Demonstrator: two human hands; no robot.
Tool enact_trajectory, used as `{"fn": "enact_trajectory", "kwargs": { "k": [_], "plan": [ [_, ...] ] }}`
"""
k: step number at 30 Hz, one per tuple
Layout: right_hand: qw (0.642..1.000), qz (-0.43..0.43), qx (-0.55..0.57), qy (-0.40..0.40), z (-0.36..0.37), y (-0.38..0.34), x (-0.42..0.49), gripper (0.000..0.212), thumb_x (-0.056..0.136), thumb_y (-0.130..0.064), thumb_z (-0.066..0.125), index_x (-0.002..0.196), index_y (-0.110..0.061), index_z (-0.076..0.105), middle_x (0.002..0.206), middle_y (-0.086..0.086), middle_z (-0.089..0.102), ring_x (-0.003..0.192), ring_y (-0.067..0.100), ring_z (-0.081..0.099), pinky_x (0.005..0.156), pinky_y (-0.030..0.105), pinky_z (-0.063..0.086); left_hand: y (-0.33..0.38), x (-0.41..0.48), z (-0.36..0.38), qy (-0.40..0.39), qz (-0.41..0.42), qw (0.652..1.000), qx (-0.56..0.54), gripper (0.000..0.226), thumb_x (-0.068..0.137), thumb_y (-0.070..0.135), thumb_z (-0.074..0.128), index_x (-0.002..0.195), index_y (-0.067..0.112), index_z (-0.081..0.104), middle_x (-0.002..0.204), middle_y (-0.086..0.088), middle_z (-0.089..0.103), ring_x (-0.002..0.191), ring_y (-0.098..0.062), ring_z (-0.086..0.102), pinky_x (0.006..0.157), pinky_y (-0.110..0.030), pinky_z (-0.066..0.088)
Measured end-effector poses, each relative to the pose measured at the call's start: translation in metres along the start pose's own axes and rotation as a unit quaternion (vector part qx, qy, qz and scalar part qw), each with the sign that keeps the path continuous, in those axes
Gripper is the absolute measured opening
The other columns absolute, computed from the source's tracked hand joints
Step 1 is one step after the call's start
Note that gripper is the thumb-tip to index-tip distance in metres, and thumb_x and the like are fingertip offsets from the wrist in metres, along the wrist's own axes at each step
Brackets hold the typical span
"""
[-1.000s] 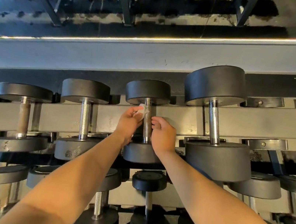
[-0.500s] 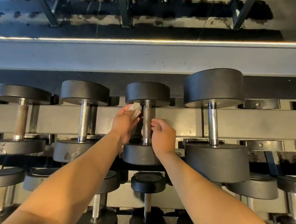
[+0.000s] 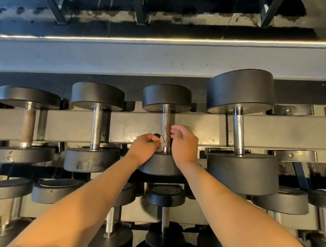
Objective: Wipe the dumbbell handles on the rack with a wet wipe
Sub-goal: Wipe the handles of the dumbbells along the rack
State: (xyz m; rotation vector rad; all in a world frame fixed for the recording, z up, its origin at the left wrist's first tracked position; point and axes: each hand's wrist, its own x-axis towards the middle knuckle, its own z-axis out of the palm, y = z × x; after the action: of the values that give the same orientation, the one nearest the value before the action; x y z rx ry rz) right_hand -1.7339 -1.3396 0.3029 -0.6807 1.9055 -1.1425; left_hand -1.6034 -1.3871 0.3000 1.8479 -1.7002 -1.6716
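A black dumbbell with a knurled steel handle [image 3: 166,123] lies on the top tier of the grey rack [image 3: 131,127]. My left hand [image 3: 145,148] pinches a small white wet wipe [image 3: 162,142] against the lower end of that handle, just above the near weight head [image 3: 161,164]. My right hand [image 3: 184,146] curls around the handle from the right side, fingertips touching it at mid-height. Most of the wipe is hidden by my left fingers.
Neighbouring dumbbells lie on the same tier: a larger one [image 3: 238,131] to the right, a smaller one [image 3: 96,125] and a rusty-handled one [image 3: 28,125] to the left. Lower tiers hold more dumbbells [image 3: 163,206]. A mirror wall with a light strip [image 3: 171,40] runs behind.
My left hand has slid the wipe down the handle from near the far weight head to the near end. My right hand has stayed on the handle.
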Motion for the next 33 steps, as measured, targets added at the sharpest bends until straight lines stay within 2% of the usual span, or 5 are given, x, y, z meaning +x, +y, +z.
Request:
{"fn": "enact_trajectory", "kwargs": {
  "k": [8, 12, 16, 25, 33],
  "plan": [
    [1.000, 0.008, 0.011, 0.016, 0.003, 0.000, 0.000, 0.031, 0.099, -0.020, 0.043, 0.114, -0.021, 0.070, 0.114, 0.004, 0.069, 0.105, 0.019, 0.065, 0.097, 0.043, 0.054, 0.025, -0.004, -0.004, 0.088, 0.148, 0.984, -0.043, 0.019, 0.099, 0.015, 0.058, 0.107, 0.025, 0.072, 0.104, 0.009, 0.073, 0.096, -0.005, 0.066, 0.084, -0.021, 0.051],
    [0.999, 0.002, 0.016, 0.029, 0.002, -0.002, 0.000, 0.030, 0.097, -0.016, 0.045, 0.112, -0.016, 0.072, 0.109, 0.005, 0.070, 0.101, 0.020, 0.064, 0.094, 0.043, 0.054, 0.024, -0.011, 0.011, 0.085, 0.123, 0.989, -0.017, 0.025, 0.094, 0.008, 0.063, 0.094, 0.030, 0.074, 0.096, 0.011, 0.073, 0.086, -0.003, 0.066, 0.071, -0.008, 0.047],
    [0.999, -0.012, 0.022, 0.024, 0.001, -0.002, -0.001, 0.027, 0.097, -0.015, 0.048, 0.111, -0.016, 0.071, 0.110, 0.004, 0.070, 0.101, 0.020, 0.065, 0.095, 0.041, 0.054, 0.015, -0.017, 0.011, 0.053, 0.038, 0.998, 0.017, 0.018, 0.091, 0.013, 0.067, 0.091, 0.027, 0.078, 0.096, 0.009, 0.074, 0.095, -0.008, 0.066, 0.081, -0.018, 0.045],
    [0.976, -0.101, -0.029, -0.192, -0.025, -0.016, -0.005, 0.022, 0.101, -0.022, 0.057, 0.122, -0.028, 0.054, 0.110, -0.005, 0.062, 0.094, 0.006, 0.063, 0.074, 0.018, 0.051, 0.036, -0.038, 0.010, 0.042, 0.144, 0.973, -0.175, 0.025, 0.099, 0.007, 0.057, 0.104, 0.026, 0.072, 0.105, 0.006, 0.074, 0.096, -0.005, 0.069, 0.080, -0.020, 0.054],
    [0.989, -0.146, -0.016, 0.008, 0.002, -0.025, 0.040, 0.021, 0.094, -0.006, 0.062, 0.108, -0.013, 0.075, 0.112, -0.001, 0.065, 0.100, 0.008, 0.058, 0.092, 0.018, 0.049, 0.019, -0.007, 0.027, 0.092, 0.048, 0.992, -0.069, 0.047, 0.099, 0.022, 0.045, 0.143, 0.039, 0.050, 0.126, 0.009, 0.069, 0.111, -0.013, 0.065, 0.101, -0.044, 0.052]
  ]
}}
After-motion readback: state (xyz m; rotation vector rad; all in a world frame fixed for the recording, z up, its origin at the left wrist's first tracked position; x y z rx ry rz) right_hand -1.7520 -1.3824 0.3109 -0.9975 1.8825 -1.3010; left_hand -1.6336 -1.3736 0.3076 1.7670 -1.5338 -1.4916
